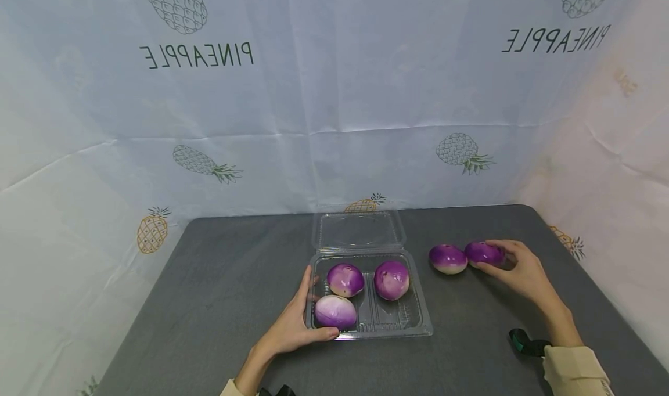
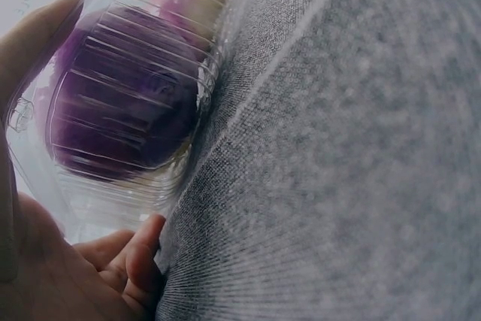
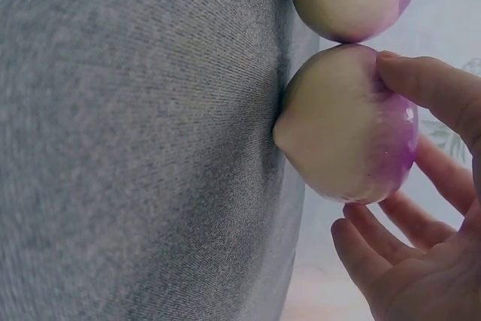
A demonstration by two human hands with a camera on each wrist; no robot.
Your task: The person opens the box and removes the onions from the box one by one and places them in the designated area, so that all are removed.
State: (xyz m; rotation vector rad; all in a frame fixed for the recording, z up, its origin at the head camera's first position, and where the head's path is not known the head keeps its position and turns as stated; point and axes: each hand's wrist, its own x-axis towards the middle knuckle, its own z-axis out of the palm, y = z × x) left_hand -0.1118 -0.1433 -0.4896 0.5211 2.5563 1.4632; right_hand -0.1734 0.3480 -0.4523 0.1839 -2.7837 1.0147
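Observation:
A clear plastic clamshell container (image 1: 418, 323) lies open on the table, its lid (image 1: 360, 230) folded back. Inside are two turnips in the left half, a purple one (image 1: 345, 280) behind a paler one (image 1: 335, 312), and another turnip (image 1: 391, 280) on the right. My left hand (image 1: 290, 326) grips the container's front left corner, thumb on the front rim and fingers along the side. To the right, my right hand (image 1: 530, 274) holds a purple and white turnip (image 3: 338, 122) between thumb and fingers. That turnip touches a neighbouring turnip (image 1: 448, 259) and appears to rest on the table.
A dark grey cloth covers the table (image 1: 235, 274). Behind it hangs a pale curtain (image 1: 334, 94) printed with pineapples, which continues down both sides. A black strap (image 1: 528, 344) sits at my right wrist.

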